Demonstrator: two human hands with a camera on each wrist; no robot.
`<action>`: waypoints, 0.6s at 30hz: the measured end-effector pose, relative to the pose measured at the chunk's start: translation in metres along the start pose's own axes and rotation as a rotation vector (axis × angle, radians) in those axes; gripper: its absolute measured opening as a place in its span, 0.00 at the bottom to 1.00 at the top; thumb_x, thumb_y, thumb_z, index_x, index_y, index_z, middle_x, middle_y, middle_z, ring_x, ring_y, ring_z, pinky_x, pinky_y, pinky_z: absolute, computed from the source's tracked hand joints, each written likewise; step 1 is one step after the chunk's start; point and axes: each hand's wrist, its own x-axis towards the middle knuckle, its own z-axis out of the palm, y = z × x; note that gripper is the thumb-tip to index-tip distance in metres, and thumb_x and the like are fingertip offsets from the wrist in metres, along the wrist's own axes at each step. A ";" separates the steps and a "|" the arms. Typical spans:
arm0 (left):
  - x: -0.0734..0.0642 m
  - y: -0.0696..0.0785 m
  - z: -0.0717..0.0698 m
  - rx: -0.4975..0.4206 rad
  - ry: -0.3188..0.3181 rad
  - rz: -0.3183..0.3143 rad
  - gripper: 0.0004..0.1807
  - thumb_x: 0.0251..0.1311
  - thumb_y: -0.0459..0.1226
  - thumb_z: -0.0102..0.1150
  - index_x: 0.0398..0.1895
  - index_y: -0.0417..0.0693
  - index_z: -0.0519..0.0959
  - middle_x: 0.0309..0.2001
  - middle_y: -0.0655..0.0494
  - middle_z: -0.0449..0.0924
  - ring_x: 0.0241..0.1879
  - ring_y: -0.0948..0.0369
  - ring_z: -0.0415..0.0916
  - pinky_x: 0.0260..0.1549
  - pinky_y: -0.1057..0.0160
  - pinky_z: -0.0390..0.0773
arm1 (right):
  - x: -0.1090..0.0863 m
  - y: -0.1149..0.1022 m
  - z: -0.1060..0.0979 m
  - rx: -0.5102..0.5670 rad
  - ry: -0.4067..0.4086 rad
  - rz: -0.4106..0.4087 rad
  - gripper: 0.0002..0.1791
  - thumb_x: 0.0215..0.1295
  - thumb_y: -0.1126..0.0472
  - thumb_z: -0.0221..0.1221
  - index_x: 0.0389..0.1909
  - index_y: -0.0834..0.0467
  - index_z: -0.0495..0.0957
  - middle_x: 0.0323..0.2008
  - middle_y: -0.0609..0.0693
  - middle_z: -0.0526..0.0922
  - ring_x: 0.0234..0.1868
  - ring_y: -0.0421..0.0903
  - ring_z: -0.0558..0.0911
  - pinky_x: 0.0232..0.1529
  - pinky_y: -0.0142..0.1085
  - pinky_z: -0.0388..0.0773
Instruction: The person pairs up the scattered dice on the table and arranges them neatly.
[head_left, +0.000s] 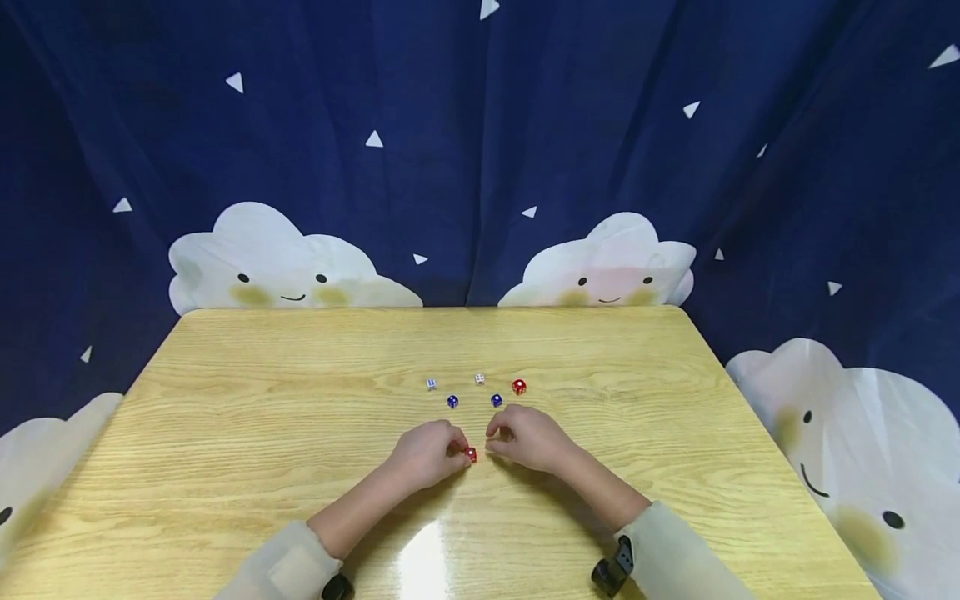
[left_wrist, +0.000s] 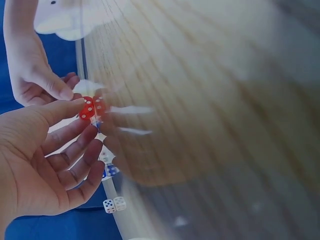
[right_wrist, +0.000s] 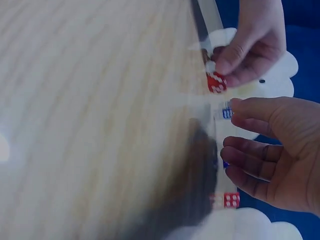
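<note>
A red die (head_left: 470, 455) with white pips stands at the fingertips of my left hand (head_left: 431, 454), which pinches it by thumb and index finger. In the left wrist view this red die (left_wrist: 86, 108) is right at the thumb tip, close over the glossy tabletop. My right hand (head_left: 528, 437) is just to the right, its fingers loosely bent, thumb and index apart, nothing between them. Beyond the hands lie two blue dice, the left one (head_left: 452, 402) and the right one (head_left: 497, 400), the latter nearest my right hand.
Farther back are two white dice, one on the left (head_left: 431, 384) and one in the middle (head_left: 480, 379), plus another red die (head_left: 519, 387) on the right. The wooden table (head_left: 262, 400) ends at a dark blue curtain (head_left: 450, 150) with clouds. Black straps circle both wrists.
</note>
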 end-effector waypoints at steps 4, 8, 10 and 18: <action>-0.001 0.000 0.001 -0.006 -0.007 -0.007 0.05 0.50 0.40 0.65 0.29 0.49 0.83 0.27 0.59 0.79 0.29 0.64 0.74 0.27 0.63 0.73 | 0.001 0.012 -0.008 -0.017 0.057 0.067 0.07 0.56 0.56 0.64 0.33 0.54 0.82 0.26 0.43 0.77 0.27 0.36 0.73 0.29 0.31 0.70; -0.001 0.001 0.001 -0.015 -0.011 -0.012 0.05 0.50 0.39 0.65 0.29 0.49 0.83 0.27 0.59 0.79 0.28 0.64 0.73 0.26 0.63 0.73 | 0.003 0.024 -0.017 -0.046 0.119 0.153 0.06 0.56 0.56 0.64 0.33 0.53 0.83 0.29 0.46 0.79 0.28 0.38 0.75 0.30 0.34 0.72; -0.001 0.001 0.001 -0.017 -0.008 -0.012 0.05 0.50 0.39 0.64 0.29 0.48 0.83 0.28 0.59 0.79 0.29 0.64 0.74 0.27 0.63 0.73 | 0.006 0.030 -0.021 -0.054 0.147 0.187 0.06 0.56 0.56 0.64 0.33 0.53 0.83 0.30 0.47 0.79 0.27 0.39 0.75 0.29 0.35 0.72; -0.001 0.000 0.001 -0.007 -0.002 -0.020 0.05 0.50 0.40 0.64 0.29 0.50 0.83 0.29 0.59 0.79 0.29 0.64 0.74 0.27 0.63 0.73 | 0.018 0.049 -0.024 -0.017 0.165 0.279 0.13 0.59 0.56 0.62 0.44 0.53 0.81 0.35 0.50 0.80 0.28 0.41 0.75 0.25 0.33 0.69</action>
